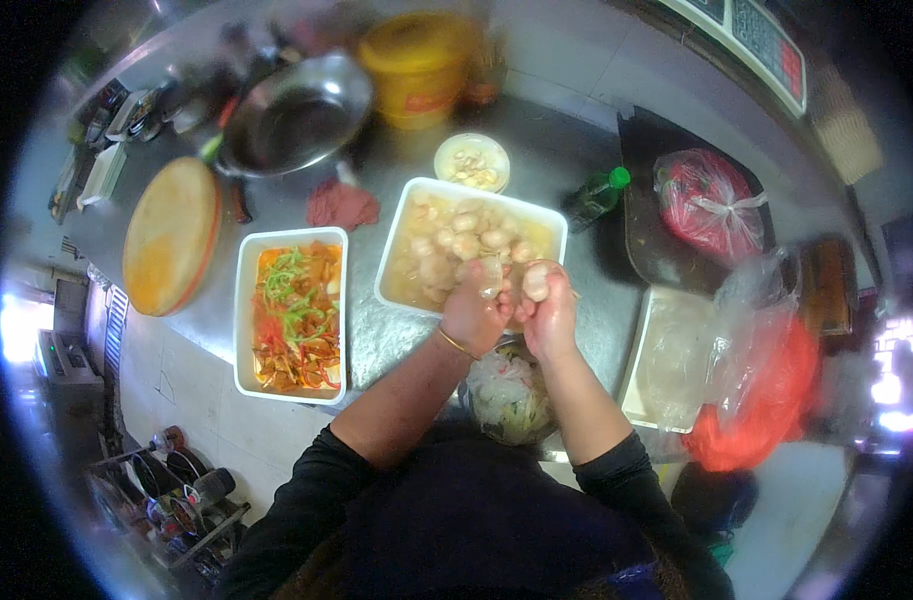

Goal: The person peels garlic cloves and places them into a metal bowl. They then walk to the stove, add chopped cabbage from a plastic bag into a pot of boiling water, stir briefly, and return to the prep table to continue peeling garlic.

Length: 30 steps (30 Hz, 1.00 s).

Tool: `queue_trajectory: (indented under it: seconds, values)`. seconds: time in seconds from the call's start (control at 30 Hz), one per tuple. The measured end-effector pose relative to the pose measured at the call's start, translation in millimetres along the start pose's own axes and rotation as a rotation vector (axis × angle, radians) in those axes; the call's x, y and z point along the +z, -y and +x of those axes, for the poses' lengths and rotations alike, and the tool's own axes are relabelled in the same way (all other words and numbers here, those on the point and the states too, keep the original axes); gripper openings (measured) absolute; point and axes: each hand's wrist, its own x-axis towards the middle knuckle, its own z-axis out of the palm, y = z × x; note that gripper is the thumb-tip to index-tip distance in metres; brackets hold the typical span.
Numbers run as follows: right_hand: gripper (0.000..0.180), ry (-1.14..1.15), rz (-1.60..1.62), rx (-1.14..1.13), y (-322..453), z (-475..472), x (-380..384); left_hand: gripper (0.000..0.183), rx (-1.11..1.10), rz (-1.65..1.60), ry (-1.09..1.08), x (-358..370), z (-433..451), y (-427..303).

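Observation:
Over the front edge of a white plastic tray (390,251) my two hands are close together. Pale round food pieces (467,232) lie in cloudy liquid in that tray. My left hand (477,311) grips a translucent pale piece (491,277) near the fingertips. In my right hand (552,319) is a whitish round piece (536,281), held by thumb and fingers. Below my wrists a bowl lined with a plastic bag (505,386) contains greenish-white scraps, partly hidden by my arms. A small dish of pale pieces (471,159) stands behind the tray.
To the left are a tray of red and green food (299,315), a reddish cloth (342,204), a round cutting board (169,236) and a steel basin (295,120). A yellow bucket (417,75) stands behind. A green bottle (600,196) and a white tray (662,367) are on the right.

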Motion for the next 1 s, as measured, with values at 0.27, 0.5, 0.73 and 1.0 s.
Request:
queue_trajectory:
  seconds: [0.27,0.5,0.73,1.0]
  values:
    - [0.026,0.233,-0.734,-0.107,15,20,-26,0.033,0.167,1.207,-0.013,-24,19,-32]
    - [0.024,0.106,-0.399,-0.031,-23,27,-28,0.037,0.567,1.224,0.213,-34,31,-17]
    - [0.027,-0.093,-0.352,0.327,-4,24,-30,0.041,0.174,1.130,-0.114,-3,9,-31]
    - [0.048,0.290,-1.215,-0.405,-8,25,-36,0.038,0.078,0.933,0.095,-21,16,-18]
